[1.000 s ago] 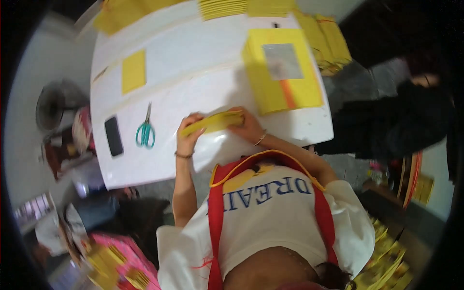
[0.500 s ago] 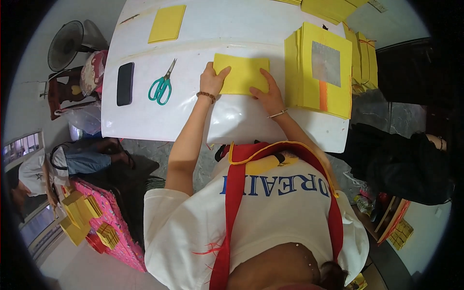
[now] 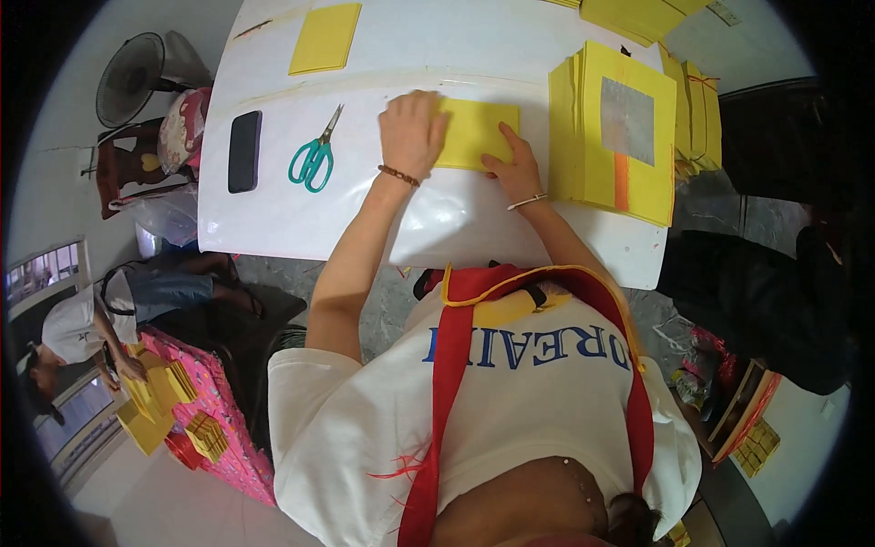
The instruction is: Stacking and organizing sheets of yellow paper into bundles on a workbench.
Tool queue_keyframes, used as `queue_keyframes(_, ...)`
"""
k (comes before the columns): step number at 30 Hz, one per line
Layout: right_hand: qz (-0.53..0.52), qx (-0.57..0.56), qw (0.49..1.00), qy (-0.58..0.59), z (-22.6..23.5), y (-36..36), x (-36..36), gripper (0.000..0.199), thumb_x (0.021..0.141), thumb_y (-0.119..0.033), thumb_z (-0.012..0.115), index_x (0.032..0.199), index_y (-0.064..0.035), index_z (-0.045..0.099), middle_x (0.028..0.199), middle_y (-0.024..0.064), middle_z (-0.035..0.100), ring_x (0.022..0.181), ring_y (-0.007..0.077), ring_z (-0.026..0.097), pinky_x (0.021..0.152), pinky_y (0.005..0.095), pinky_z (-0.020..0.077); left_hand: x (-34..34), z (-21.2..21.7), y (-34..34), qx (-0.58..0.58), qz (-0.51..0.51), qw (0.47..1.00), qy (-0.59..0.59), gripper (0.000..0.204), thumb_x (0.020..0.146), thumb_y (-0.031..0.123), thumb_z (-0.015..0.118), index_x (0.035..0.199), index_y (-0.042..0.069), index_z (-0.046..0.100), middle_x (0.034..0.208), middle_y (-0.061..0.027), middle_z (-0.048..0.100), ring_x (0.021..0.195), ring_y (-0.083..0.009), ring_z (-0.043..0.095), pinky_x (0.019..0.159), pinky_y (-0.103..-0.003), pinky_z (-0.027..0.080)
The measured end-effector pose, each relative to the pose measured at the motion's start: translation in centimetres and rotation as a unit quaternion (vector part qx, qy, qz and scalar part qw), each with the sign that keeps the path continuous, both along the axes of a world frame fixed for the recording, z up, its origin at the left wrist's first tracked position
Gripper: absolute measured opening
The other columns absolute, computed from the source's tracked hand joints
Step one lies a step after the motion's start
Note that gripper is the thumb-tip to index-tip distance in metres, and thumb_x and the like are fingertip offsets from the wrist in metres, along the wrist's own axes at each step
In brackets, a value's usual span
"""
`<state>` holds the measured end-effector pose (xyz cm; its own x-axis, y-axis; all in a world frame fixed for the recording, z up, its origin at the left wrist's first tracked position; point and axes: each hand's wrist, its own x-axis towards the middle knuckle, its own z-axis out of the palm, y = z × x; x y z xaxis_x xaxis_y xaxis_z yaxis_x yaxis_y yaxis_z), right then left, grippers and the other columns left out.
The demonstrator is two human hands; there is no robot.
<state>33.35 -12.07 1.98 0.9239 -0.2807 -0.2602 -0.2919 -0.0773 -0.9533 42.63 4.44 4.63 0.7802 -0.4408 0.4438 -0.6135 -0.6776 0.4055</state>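
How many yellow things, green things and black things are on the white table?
Yellow: 4 (folded sheet under both hands, flat sheet, big stack, piles at the far edge)
Green: 1 (scissors)
Black: 1 (phone)
Total: 6

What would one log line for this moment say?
left hand: flat on yellow sheet | right hand: fingers pressing its near edge | sheet: on white table | scissors, phone: left | yellow stack: right
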Motion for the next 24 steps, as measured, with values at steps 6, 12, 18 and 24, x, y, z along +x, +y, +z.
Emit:
queue_keyframes(6,0.015,-0.008,0.999,0.029,0.5,-0.1,-0.1,0.066,0.081,-0.011,0.066,0.138,-0.0065,0.034,0.126,0.0157,0.038,0.103,0.0228,0.053,0.073,0.0292,0.0534,-1.9,-1.5,-1.0,0.166,-0.186,0.968,-0.02,0.053,0.083,0.04,0.056,0.132,0.02,0.045,0.135,-0.0095,0.041,0.123,-0.0304,0.037,0.1,-0.046,0.03)
queue_keyframes(12,0.039,-0.384,0.911,-0.147,0.6,0.2,-2.6,0.065,0.083,-0.025,0.06,0.137,-0.0018,0.033,0.134,0.0227,0.033,0.126,0.0343,0.031,0.104,0.0486,0.0253,-2.3,-2.6,-1.0,0.193,-0.177,0.965,-0.017,0.057,0.083,0.045,0.055,0.134,0.022,0.042,0.138,-0.0084,0.037,0.126,-0.0303,0.033,0.102,-0.049,0.027)
queue_keyframes(18,0.171,-0.509,0.841,-0.063,-1.3,0.8,-3.2,0.069,0.085,-0.04,0.054,0.139,-0.0043,0.03,0.146,0.0125,0.027,0.137,0.0268,0.021,0.105,0.0589,0.0125,-2.0,-2.8,-1.0,0.2,-0.19,0.961,-0.014,0.058,0.085,0.05,0.051,0.135,0.023,0.041,0.139,-0.0099,0.036,0.127,-0.0322,0.031,0.103,-0.05,0.024)
queue_keyframes(24,0.16,-0.426,0.889,-0.047,-1.9,0.8,-2.8,0.07,0.074,-0.029,0.066,0.133,-0.0046,0.036,0.139,0.0165,0.035,0.132,0.0302,0.029,0.107,0.0529,0.0176,-1.6,-3.9,-0.2,0.219,-0.243,0.945,-0.025,0.065,0.082,0.047,0.055,0.14,0.028,0.032,0.142,-0.0118,0.034,0.128,-0.037,0.03,0.103,-0.057,0.022)
